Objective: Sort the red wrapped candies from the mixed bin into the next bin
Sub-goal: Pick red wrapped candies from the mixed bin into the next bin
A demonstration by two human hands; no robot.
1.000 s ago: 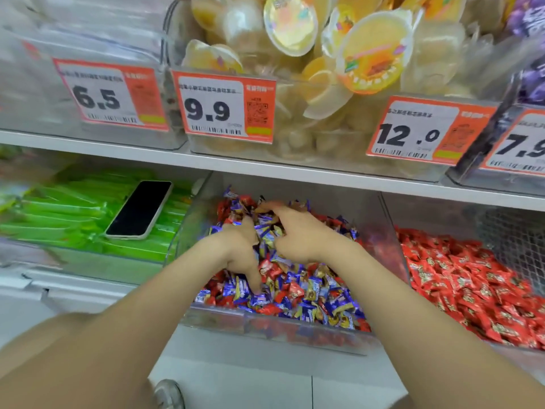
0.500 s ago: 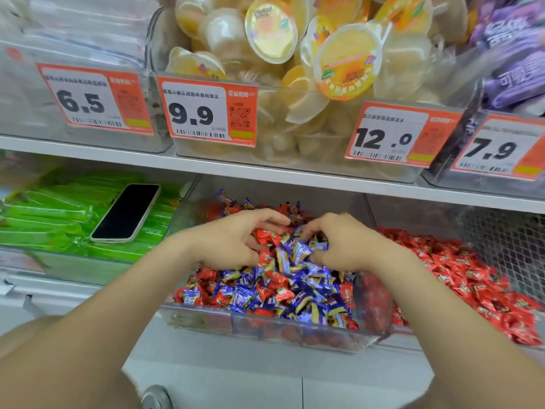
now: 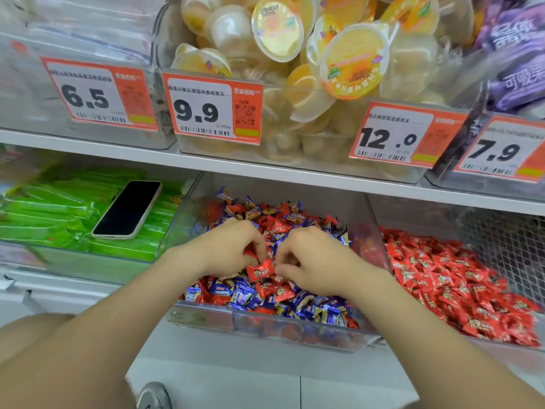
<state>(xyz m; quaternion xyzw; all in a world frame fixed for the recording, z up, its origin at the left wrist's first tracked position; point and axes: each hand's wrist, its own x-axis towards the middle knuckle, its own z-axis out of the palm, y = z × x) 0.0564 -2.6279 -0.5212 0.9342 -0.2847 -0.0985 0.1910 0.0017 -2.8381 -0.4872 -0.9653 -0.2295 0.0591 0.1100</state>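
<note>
Red candy [image 3: 261, 270] sits on top of the pile, mid mixed bin [image 3: 265, 329], toward the front edge of the lower shelf [image 3: 73, 293]. Its long axis runs roughly along that edge, right end angled slightly back, with one crimped end toward each hand.

Left hand [image 3: 233, 249]: fingers curled, pinching the left end. Right hand [image 3: 312, 261]: fingers curled, thumb touching the right end. Can't tell if it holds anything.

Handling guess: light, slick crinkly wrapper, firm core. Pinch the body, not a crimp. Next bin [image 3: 413, 211] is just to the right.
</note>
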